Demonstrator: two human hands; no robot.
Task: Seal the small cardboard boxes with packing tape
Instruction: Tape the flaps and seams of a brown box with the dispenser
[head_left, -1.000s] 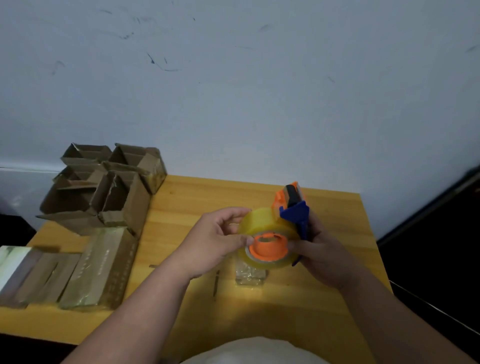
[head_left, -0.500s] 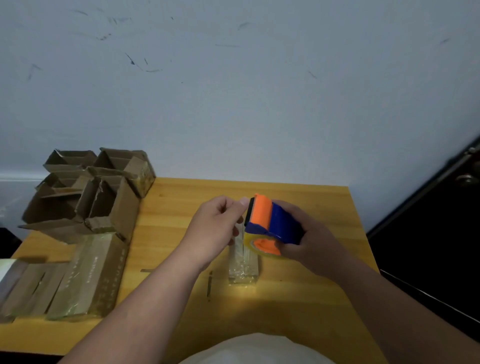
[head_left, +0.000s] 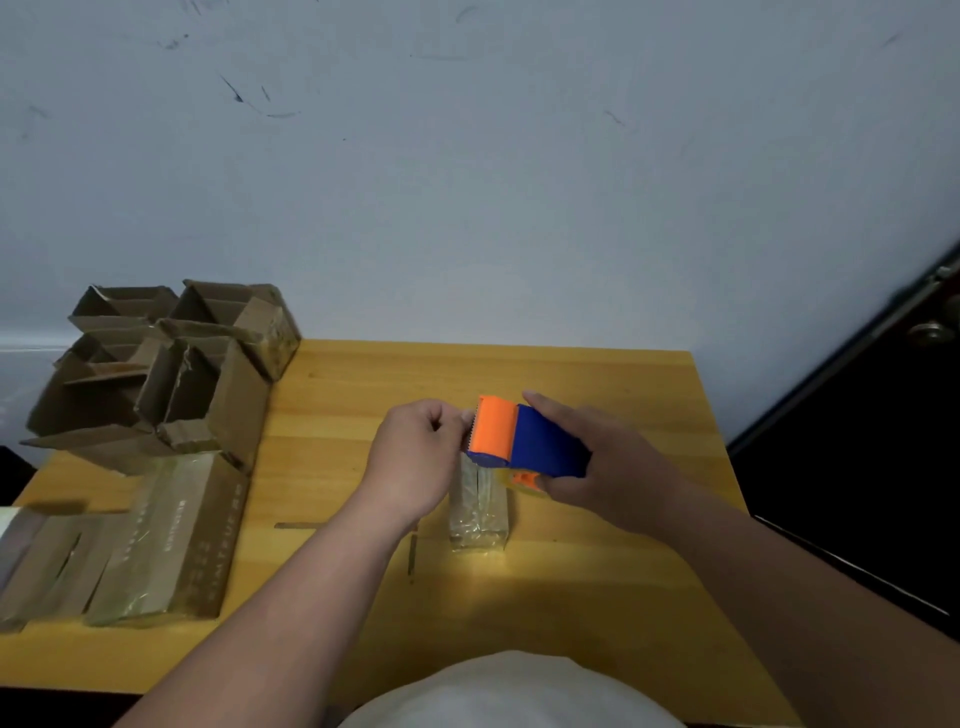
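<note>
A small cardboard box (head_left: 478, 512) wrapped in shiny clear tape lies on the wooden table (head_left: 597, 384) in the middle. Just above its far end my right hand (head_left: 608, 467) grips a blue and orange tape dispenser (head_left: 524, 441), orange toothed end pointing left. My left hand (head_left: 421, 457) is curled beside that end, its fingertips pinching at the tape by the cutter. The tape strip itself is too thin to make out.
Several open cardboard boxes (head_left: 171, 364) are heaped at the table's back left corner. Taped flat boxes (head_left: 176, 540) lie along the left front. A dark door (head_left: 883, 415) with a knob stands to the right. The wall is right behind the table.
The dispenser has turned from roll-facing-me to lying flat, blue body up, and dropped low over the box's far end. My left hand stays at the tape end.
</note>
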